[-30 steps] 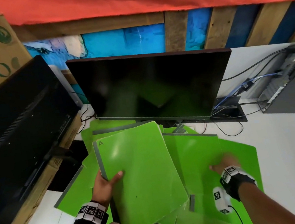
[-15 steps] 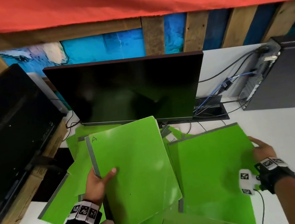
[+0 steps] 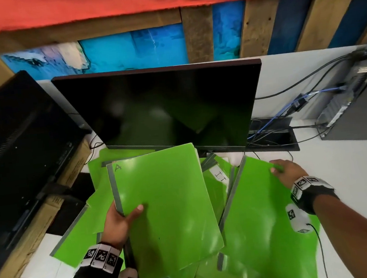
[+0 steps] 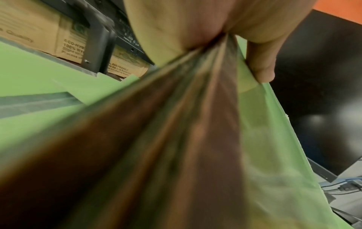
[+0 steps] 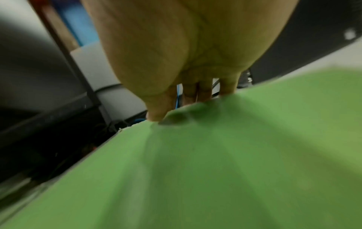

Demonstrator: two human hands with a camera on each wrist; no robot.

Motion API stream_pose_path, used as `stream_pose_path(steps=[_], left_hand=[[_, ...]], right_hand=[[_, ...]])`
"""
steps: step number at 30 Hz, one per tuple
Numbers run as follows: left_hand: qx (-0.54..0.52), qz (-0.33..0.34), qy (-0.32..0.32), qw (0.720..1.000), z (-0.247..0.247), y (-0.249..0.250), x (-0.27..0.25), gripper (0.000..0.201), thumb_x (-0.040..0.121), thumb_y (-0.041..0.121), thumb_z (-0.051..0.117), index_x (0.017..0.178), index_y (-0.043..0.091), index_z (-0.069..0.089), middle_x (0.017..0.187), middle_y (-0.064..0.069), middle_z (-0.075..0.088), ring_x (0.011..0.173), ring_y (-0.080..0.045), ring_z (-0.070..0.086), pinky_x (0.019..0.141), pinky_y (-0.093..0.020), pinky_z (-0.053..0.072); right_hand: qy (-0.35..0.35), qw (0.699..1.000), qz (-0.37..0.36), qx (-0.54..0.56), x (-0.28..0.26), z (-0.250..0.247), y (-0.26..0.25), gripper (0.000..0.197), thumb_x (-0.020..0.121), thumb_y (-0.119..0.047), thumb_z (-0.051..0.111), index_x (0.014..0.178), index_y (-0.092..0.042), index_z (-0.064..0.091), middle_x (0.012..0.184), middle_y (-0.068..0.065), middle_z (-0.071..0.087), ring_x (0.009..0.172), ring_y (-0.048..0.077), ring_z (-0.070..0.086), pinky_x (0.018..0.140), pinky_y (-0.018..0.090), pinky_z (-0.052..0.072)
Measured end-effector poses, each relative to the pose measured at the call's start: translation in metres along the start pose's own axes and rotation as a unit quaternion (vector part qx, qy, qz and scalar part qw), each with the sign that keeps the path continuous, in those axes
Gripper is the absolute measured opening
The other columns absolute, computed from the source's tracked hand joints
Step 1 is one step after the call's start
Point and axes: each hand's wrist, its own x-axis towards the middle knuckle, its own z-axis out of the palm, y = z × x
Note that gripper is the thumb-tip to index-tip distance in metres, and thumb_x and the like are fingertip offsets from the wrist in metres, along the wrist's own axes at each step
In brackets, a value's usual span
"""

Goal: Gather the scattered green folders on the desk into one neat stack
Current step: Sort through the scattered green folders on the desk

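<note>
On the white surface (image 3: 357, 186), scattered flat green card folders (image 3: 96, 193) overlap. The left hand (image 3: 116, 223) grips a gathered bundle topped by the folder marked A (image 3: 168, 210); the right hand (image 3: 288, 172) clasps another green folder's (image 3: 263, 210) far edge, before a dark monitor (image 3: 162, 109).

desk (image 3: 357, 186) white | on it: green folders (image 3: 79, 241), monitor (image 3: 162, 109), PC (image 3: 359, 108)

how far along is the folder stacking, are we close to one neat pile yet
Not close. Done: the left hand grips a small bundle topped by the folder marked A. In hand: the right hand holds another folder by its far edge, tilted up beside the bundle. Left: several loose folders lie fanned on the white desk beneath.
</note>
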Motion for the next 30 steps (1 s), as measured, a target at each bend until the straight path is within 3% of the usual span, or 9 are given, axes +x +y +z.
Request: stream_pose_path(steps=[3,5,8,12,16,19,22,26,30], left_hand=[[0.017,-0.019,0.0,1.0,-0.008,-0.005,-0.002,0.089,0.042,0.054,0.088,0.112,0.01,0.056,0.105,-0.005,0.071,0.094,-0.02,0.07,0.083,-0.037,0.056],[0.027,-0.028,-0.003,0.999,-0.012,-0.008,-0.005,0.101,0.034,0.064,0.085,0.115,0.011,0.055,0.105,-0.002,0.072,0.094,-0.018,0.07,0.081,-0.036,0.056],[0.041,-0.042,0.005,0.998,-0.013,-0.01,-0.005,0.094,0.042,0.059,0.086,0.115,0.01,0.055,0.105,-0.003,0.072,0.094,-0.02,0.07,0.084,-0.041,0.055],[0.056,-0.049,0.016,0.997,-0.012,-0.012,-0.002,0.061,0.067,0.026,0.079,0.118,0.005,0.051,0.109,-0.009,0.068,0.1,-0.027,0.064,0.091,-0.044,0.051],[0.043,-0.047,0.012,0.998,-0.012,-0.012,0.002,0.047,0.075,0.011,0.075,0.116,0.004,0.052,0.106,-0.01,0.068,0.1,-0.03,0.065,0.082,-0.038,0.052],[0.034,-0.042,0.003,0.999,-0.01,-0.007,0.005,0.045,0.073,0.013,0.075,0.113,0.008,0.054,0.106,-0.01,0.069,0.098,-0.029,0.066,0.091,-0.049,0.052],[0.031,-0.032,-0.01,0.999,-0.005,0.0,0.006,0.035,0.075,0.014,0.074,0.101,0.02,0.052,0.103,-0.005,0.066,0.097,-0.028,0.062,0.093,-0.049,0.049],[0.003,-0.024,-0.043,0.999,0.002,0.01,0.002,0.057,0.065,0.027,0.082,0.112,0.013,0.052,0.111,-0.012,0.068,0.104,-0.03,0.065,0.094,-0.046,0.049],[0.009,0.012,-0.061,0.998,0.009,0.021,-0.001,0.075,0.057,0.045,0.085,0.117,0.015,0.051,0.117,-0.008,0.065,0.111,-0.028,0.06,0.1,-0.051,0.044]], right_hand=[[-0.076,0.996,-0.022,-0.034,0.009,0.012,-0.003,0.048,0.092,-0.033,0.054,0.138,-0.021,0.046,0.139,0.012,0.05,0.125,0.03,0.049,0.101,0.034,0.037],[-0.081,0.996,-0.015,-0.046,0.01,0.018,-0.002,0.047,0.091,-0.033,0.056,0.136,-0.023,0.047,0.138,0.011,0.051,0.124,0.029,0.049,0.101,0.036,0.038],[-0.069,0.995,0.005,-0.079,0.008,0.019,-0.002,0.045,0.089,-0.036,0.055,0.133,-0.027,0.047,0.134,0.007,0.054,0.12,0.029,0.052,0.099,0.039,0.042],[-0.013,0.999,-0.001,-0.05,-0.004,0.009,-0.005,0.041,0.086,-0.032,0.06,0.127,-0.027,0.054,0.129,0.008,0.058,0.117,0.031,0.054,0.098,0.04,0.042],[0.07,0.994,-0.078,0.025,-0.033,-0.015,-0.014,0.037,0.09,-0.024,0.058,0.126,-0.03,0.057,0.131,0.009,0.057,0.126,0.032,0.046,0.107,0.042,0.028],[0.114,0.966,-0.18,0.144,-0.06,-0.039,-0.022,0.034,0.09,-0.019,0.059,0.106,-0.049,0.057,0.116,0.003,0.063,0.121,0.031,0.05,0.109,0.051,0.025],[0.116,0.951,-0.232,0.168,-0.083,-0.069,-0.032,0.025,0.084,-0.041,0.056,0.094,-0.065,0.055,0.101,-0.005,0.065,0.108,0.033,0.055,0.101,0.054,0.034],[0.108,0.938,-0.312,0.105,-0.118,-0.11,-0.071,0.015,0.081,-0.043,0.052,0.089,-0.054,0.059,0.093,-0.017,0.059,0.106,0.022,0.051,0.084,0.024,0.019],[0.102,0.912,-0.393,0.046,-0.129,-0.125,-0.107,0.016,0.081,-0.052,0.046,0.094,-0.054,0.056,0.088,-0.024,0.06,0.091,0.004,0.045,0.078,0.027,0.019]])
